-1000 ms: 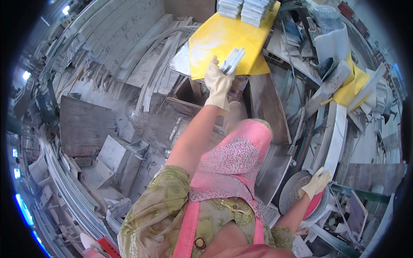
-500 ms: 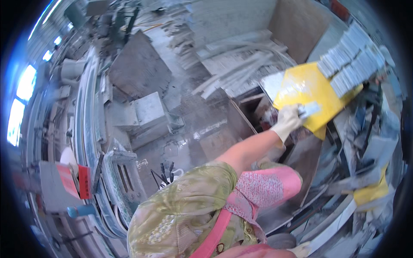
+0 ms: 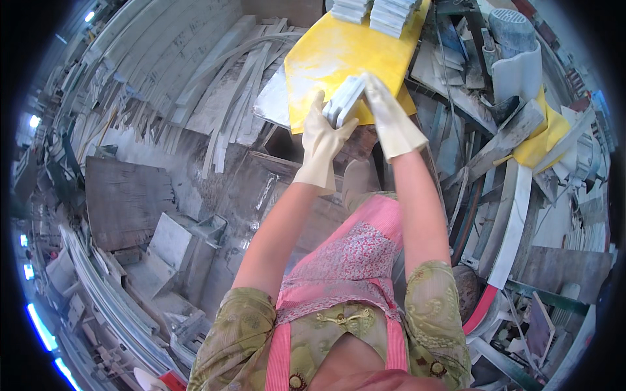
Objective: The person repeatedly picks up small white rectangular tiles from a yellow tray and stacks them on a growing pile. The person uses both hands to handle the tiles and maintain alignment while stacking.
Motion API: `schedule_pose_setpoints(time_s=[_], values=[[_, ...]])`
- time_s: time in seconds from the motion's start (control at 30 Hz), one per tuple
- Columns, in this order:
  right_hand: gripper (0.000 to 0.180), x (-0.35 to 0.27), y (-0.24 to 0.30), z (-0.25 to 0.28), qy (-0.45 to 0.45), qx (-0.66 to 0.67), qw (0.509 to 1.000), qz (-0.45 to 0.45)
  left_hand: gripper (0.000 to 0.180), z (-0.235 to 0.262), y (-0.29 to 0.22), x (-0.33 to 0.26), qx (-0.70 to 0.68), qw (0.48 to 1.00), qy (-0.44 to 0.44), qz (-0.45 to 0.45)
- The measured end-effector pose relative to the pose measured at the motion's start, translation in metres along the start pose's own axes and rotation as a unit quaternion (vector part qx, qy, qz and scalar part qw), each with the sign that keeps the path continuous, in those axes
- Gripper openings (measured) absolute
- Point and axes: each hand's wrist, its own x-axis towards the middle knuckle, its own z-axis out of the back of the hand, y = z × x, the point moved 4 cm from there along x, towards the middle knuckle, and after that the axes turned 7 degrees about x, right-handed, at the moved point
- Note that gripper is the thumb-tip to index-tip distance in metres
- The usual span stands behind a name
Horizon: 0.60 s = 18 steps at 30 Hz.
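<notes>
Both my hands wear cream rubber gloves and reach out over a yellow sheet (image 3: pixel 352 49) on a raised surface. Between them stands a small set of pale grey slabs (image 3: pixel 345 99), held on edge and tilted. My left hand (image 3: pixel 321 140) is closed round the slabs' near left end, thumb on one side and fingers on the other. My right hand (image 3: pixel 390 120) presses its fingers on their far right end. Farther off on the same sheet lie neat stacks of similar slabs (image 3: pixel 391 18), cut off by the picture's upper edge.
Below the sheet is a dark open box (image 3: pixel 282 144). Long pale strips (image 3: pixel 235 91) lie piled at the left. A brown board (image 3: pixel 127 202) and a grey metal block (image 3: pixel 171 241) stand on the floor. At the right are scrap planks and another yellow sheet (image 3: pixel 542 133).
My view has swung right, so the sheet now lies straight ahead. My right hand has come up from the lower edge to join the left at the slabs, which are now raised on edge.
</notes>
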Motion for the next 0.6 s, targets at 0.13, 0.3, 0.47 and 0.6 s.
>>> schedule_pose_setpoints(time_s=[0.13,0.3,0.47,0.6], values=[[0.057,0.002,-0.014,-0.006,-0.052,-0.05,0.997,0.011,0.097,0.0,-0.001,0.002,-0.055,0.997,0.037,0.027],[0.04,-0.002,-0.001,-0.013,-0.036,-0.064,0.996,-0.043,0.096,-0.001,0.0,0.002,-0.015,1.0,0.013,0.006],[0.034,-0.004,0.002,-0.012,-0.025,-0.037,0.996,-0.073,0.096,0.001,0.0,-0.004,-0.006,0.999,-0.041,-0.028],[0.036,0.001,-0.008,-0.012,-0.04,-0.042,0.998,-0.025,0.096,0.0,0.002,-0.003,0.008,0.998,-0.055,-0.02]])
